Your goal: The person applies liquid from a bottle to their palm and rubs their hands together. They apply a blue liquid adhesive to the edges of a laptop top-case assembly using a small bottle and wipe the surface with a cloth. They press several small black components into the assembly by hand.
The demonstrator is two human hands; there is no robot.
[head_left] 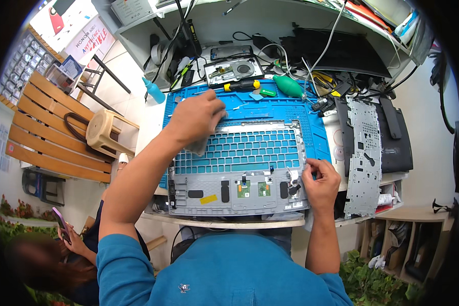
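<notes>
Left hand (196, 118) is held over the upper left part of a grey laptop keyboard frame (224, 176), with its fingers bent down. A greyish thing (197, 147) is seen just under it, but it is too blurred to be named, and whether it is held cannot be told. The right hand (321, 181) is placed at the right edge of the frame. Its fingers are curled in and its thumb is kept close to them; whether the edge is pinched or only touched cannot be told.

The frame is laid flat on a blue work mat (319, 135), and the mat is seen through the key holes. Two small green circuit boards (243, 189) and a yellow strip (208, 199) are set on its near part. Behind it, a yellow and black screwdriver (242, 85) and a green air blower bulb (288, 86) are lined up on the mat's far side. A light blue bottle (154, 92) is stood to the left. A thin metal plate (363, 163), full of holes, is laid to the right.
</notes>
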